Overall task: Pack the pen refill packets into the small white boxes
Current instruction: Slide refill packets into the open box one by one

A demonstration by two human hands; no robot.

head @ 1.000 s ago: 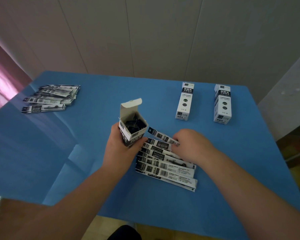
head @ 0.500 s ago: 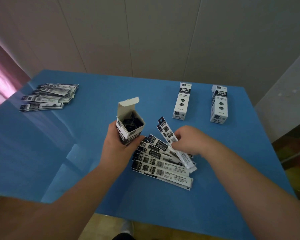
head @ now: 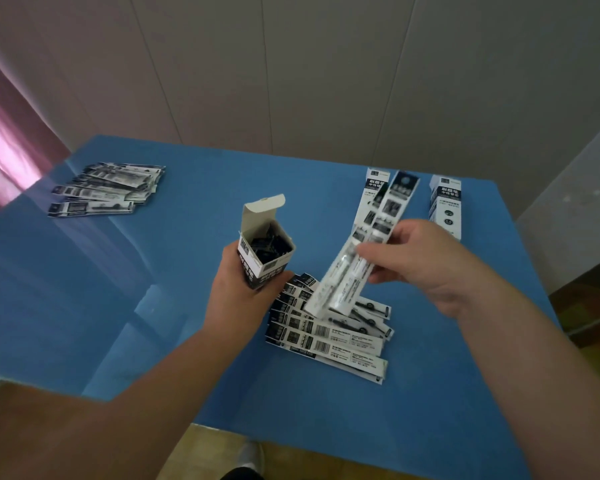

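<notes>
Refill packet (head: 361,258) slants up to the right, pinched in the right hand (head: 420,261), just right of the open box (head: 265,252) gripped by the left hand (head: 243,299).

A plain indoor packing spot: a smooth blue table (head: 326,403) set against pale panelled walls (head: 291,64), with a pink curtain (head: 4,133) alongside.

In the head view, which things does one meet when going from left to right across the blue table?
Far-left pile of refill packets → open box in the left hand → lifted packet in the right hand → far-right closed box.
</notes>
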